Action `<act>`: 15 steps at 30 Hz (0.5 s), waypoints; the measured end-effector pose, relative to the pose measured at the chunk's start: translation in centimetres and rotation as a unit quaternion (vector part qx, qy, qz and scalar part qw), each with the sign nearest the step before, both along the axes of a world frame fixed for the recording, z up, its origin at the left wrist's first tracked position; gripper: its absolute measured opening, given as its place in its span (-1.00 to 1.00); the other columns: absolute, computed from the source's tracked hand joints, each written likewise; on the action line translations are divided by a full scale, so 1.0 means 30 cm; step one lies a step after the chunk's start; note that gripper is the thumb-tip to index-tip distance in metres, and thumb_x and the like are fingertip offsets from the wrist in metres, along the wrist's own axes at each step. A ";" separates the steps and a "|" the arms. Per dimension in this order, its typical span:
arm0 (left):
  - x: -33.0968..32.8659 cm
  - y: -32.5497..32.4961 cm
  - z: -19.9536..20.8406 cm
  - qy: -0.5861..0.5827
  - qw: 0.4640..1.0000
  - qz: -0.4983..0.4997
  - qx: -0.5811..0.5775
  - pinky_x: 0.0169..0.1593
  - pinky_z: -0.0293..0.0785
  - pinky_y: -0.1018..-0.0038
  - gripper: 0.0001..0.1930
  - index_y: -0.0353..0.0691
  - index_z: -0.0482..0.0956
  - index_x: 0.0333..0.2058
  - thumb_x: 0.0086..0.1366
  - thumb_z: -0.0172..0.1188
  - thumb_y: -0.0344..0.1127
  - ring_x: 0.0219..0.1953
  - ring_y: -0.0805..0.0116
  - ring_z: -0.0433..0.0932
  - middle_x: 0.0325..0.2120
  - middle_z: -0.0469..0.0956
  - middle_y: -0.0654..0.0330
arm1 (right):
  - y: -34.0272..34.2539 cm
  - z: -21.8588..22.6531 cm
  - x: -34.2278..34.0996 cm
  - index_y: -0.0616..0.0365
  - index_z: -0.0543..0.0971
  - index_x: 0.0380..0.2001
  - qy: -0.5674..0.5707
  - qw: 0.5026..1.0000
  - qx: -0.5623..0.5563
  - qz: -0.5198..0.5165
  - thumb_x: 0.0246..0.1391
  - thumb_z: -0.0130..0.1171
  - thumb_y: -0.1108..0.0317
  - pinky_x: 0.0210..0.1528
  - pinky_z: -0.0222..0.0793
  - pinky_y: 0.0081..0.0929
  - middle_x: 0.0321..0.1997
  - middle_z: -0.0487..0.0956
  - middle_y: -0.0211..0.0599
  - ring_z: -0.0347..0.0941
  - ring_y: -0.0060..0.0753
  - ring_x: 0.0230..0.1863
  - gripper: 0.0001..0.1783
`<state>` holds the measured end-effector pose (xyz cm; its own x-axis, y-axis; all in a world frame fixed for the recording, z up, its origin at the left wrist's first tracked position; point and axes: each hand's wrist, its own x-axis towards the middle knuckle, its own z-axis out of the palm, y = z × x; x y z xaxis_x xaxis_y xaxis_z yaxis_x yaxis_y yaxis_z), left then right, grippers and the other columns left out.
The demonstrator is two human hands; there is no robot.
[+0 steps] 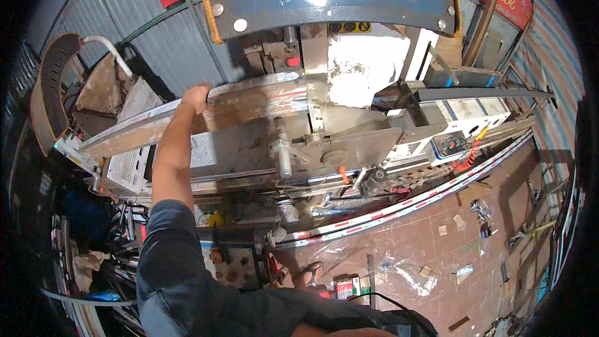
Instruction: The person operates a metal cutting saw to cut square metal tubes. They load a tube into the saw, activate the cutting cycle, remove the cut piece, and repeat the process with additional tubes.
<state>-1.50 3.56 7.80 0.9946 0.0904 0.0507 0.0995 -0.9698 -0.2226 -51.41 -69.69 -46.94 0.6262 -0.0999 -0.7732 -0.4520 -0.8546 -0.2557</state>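
Corrugated wall (pixel 168 40) behind, left grip (pixel 196 97) curled closed over long bar (pixel 256 83).

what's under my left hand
Your left hand is curled over the upper edge of a long brown board, which shows on both sides of it. The stretch of edge right beneath the palm and fingers is covered.
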 end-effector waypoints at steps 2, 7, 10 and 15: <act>0.003 -0.031 0.017 0.009 1.000 -0.016 0.014 0.26 0.52 -0.05 -0.32 -0.18 0.62 0.07 0.01 0.68 -0.05 0.24 -0.11 0.61 0.14 0.65 -0.01 | -0.027 0.032 0.023 0.08 0.72 0.13 0.014 1.000 -0.013 0.008 -0.03 0.61 0.08 0.16 0.62 -0.09 0.03 0.78 -0.04 0.71 0.08 0.10 -0.36; -0.030 -0.055 0.007 -0.037 0.993 -0.006 -0.110 0.24 0.53 -0.07 -0.33 0.00 0.68 0.12 -0.02 0.68 -0.10 0.21 -0.01 0.65 0.13 0.70 0.07 | -0.100 0.113 0.140 0.11 0.72 0.13 -0.021 0.999 -0.043 -0.001 0.00 0.59 0.09 0.17 0.61 -0.11 0.03 0.78 0.00 0.71 0.07 0.12 -0.37; -0.003 -0.089 0.009 -0.015 0.988 0.028 -0.153 0.21 0.54 -0.05 -0.35 0.08 0.70 0.11 -0.02 0.66 -0.08 0.18 0.02 0.67 0.07 0.74 0.10 | -0.097 0.129 0.257 0.13 0.72 0.13 -0.086 0.992 -0.066 -0.059 0.02 0.58 0.09 0.18 0.60 -0.12 0.04 0.78 0.03 0.71 0.07 0.13 -0.38; 0.041 -0.136 0.068 0.018 0.998 0.054 -0.017 0.24 0.48 -0.14 -0.33 0.14 0.70 0.14 0.01 0.65 0.05 0.15 -0.04 0.70 0.05 0.76 0.11 | 0.067 0.141 0.450 0.16 0.73 0.08 -0.259 0.915 0.146 -0.273 0.03 0.53 0.13 0.05 0.66 -0.20 0.00 0.79 -0.04 0.75 -0.09 -0.02 -0.44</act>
